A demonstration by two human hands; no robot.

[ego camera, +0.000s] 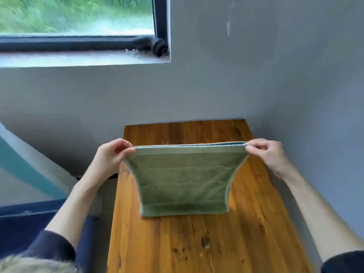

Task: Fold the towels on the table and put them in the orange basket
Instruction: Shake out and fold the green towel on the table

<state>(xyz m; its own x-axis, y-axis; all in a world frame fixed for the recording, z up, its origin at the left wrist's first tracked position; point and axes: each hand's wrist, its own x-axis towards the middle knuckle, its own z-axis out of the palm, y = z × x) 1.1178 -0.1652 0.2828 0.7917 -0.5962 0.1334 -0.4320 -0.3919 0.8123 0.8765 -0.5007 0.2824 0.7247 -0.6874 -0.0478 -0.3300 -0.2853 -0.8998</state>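
Note:
A green towel [185, 180] hangs doubled over the wooden table [246, 223], stretched taut along its top edge. My left hand [112, 154] pinches its upper left corner. My right hand [267, 152] pinches its upper right corner. The towel's lower fold touches the tabletop near the middle. The orange basket is not in view.
The table stands against a grey wall [216, 85], with a window [78, 26] at the upper left. Something dark blue [23, 223] lies left of the table. Bare wood shows in front of and behind the towel.

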